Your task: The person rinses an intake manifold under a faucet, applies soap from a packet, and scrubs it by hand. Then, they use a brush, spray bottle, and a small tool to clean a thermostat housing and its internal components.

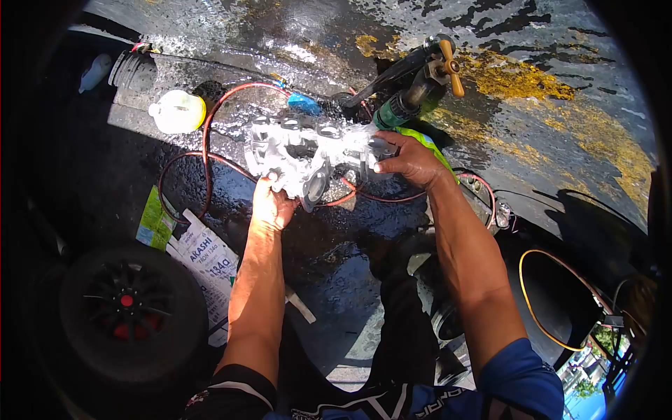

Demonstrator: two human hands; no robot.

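Observation:
Both hands hold a bright silvery metal engine manifold [302, 155] with several round openings. My left hand [273, 204] grips its lower left part, thumb on top. At its right end, my right hand [408, 161] is wrapped round it, with the fingers partly hidden behind the metal. Just above my right hand is a tap [446, 68] with a brass-coloured cross handle. Its green spout end [392, 113] points at the manifold, and water splashes over the metal. Glare hides much of the surface detail.
A red hose [207, 133] loops over the wet ground. A pale jug [178, 112] with yellow liquid and a blue object [304, 103] lie beyond the manifold. At lower left are a wheel [127, 301] and a printed carton [203, 253]. A wall [532, 119] rises behind the tap.

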